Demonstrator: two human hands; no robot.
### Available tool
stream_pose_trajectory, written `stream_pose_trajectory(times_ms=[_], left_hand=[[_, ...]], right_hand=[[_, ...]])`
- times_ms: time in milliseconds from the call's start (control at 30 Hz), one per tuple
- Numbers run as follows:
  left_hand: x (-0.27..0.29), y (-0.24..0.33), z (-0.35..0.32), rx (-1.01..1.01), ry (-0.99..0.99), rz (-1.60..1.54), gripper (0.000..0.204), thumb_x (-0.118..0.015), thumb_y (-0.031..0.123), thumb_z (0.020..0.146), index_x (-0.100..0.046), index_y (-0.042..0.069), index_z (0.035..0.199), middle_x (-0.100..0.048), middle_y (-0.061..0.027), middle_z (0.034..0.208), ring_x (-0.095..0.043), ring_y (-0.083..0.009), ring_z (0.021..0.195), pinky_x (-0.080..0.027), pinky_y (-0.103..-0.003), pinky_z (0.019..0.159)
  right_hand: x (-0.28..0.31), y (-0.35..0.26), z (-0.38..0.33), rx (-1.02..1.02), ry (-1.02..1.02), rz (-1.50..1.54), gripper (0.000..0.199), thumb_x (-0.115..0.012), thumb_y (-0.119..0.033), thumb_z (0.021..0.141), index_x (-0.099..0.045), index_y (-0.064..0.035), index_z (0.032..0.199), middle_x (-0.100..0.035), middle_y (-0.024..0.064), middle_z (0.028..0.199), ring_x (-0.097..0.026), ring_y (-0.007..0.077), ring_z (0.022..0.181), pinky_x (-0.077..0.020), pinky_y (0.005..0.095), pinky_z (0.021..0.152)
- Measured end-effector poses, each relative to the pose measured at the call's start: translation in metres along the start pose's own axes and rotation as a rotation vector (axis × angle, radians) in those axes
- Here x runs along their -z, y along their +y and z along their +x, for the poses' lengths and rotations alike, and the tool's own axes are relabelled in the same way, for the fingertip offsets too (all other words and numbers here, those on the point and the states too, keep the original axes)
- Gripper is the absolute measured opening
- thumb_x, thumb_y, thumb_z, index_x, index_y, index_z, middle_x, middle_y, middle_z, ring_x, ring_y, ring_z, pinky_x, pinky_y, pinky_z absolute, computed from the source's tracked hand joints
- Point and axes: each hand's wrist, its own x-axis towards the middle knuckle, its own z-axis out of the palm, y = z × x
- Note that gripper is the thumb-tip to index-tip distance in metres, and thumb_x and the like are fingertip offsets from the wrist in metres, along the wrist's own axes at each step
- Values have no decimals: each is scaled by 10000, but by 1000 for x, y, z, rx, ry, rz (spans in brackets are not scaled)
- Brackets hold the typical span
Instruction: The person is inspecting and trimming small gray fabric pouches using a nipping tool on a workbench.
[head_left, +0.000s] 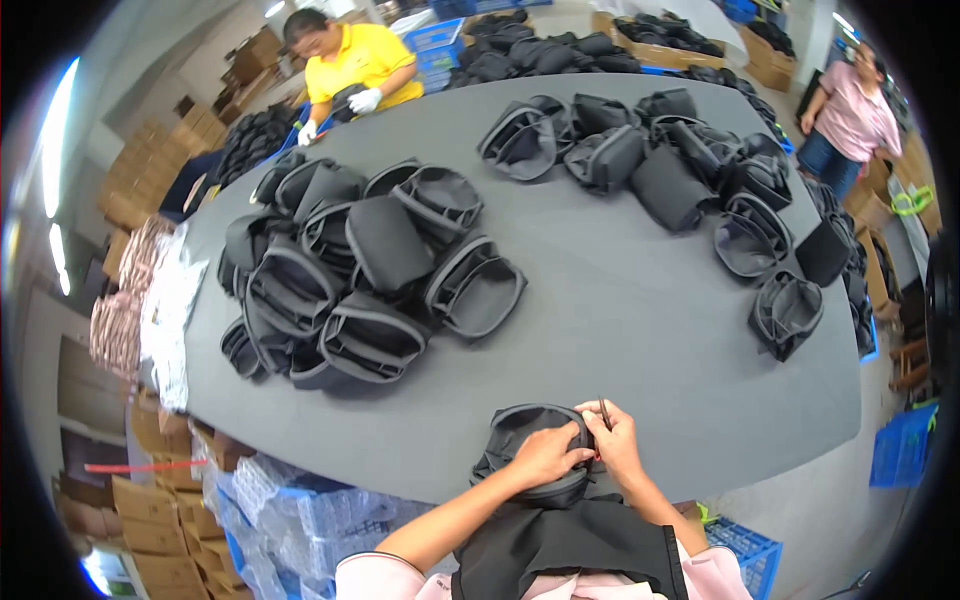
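Nearest the camera, a black fabric apron point(580, 545) covers the person's lap at the near edge of the large grey oval work table point(620, 300). On that edge, just ahead of the apron, sits a small black fabric pouch with a rounded zip opening point(525, 450); both hands are on it. The left hand point(545, 455) lies curled over the pouch's right rim, fingers bent and pressing down, gripping the fabric. The right hand point(615, 440) touches the same rim just beside it, fingers pinched closed around a thin dark tool point(604, 412) that sticks up from the fingertips; what kind of tool it is cannot be told.

Judging by this, the step in hand is fine work on the pouch's rim or zip. The next move would call for holding the rim steady while the tool tip works at one exact spot.

Beyond the pouch, toward the table's left middle, lies a heap of similar black pouches point(350, 280); a second heap point(680, 170) is at the far right. A seated worker in a yellow shirt point(360, 65) handles another at the far end.
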Motion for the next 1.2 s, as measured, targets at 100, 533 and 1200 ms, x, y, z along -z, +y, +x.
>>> stream_pose_trajectory(times_ms=[100,533,1200], left_hand=[[17,-7,-5,31,38,-368,352,-670,315,797,-552,-5,881,-627,-116,754,-598,-152,686,-465,-319,621],[16,-18,-9,143,86,-886,315,-601,158,840,-528,-17,1092,-591,-65,1007,-536,-115,908,-435,-275,830],[29,-27,-19,-3,-218,-798,376,-663,228,805,-544,-15,1065,-605,-62,914,-540,-133,845,-442,-288,773]], right_hand=[[-7,-9,6,-63,-41,67,124,-543,-85,884,-621,0,929,-596,-17,806,-497,45,736,-415,205,673],[7,-7,-11,306,82,-433,290,-679,-147,756,-558,-63,1006,-556,42,820,-513,151,625,-426,265,591],[29,-72,28,645,-571,-972,239,-695,-136,692,-619,-134,919,-521,13,820,-515,226,653,-405,346,578]])
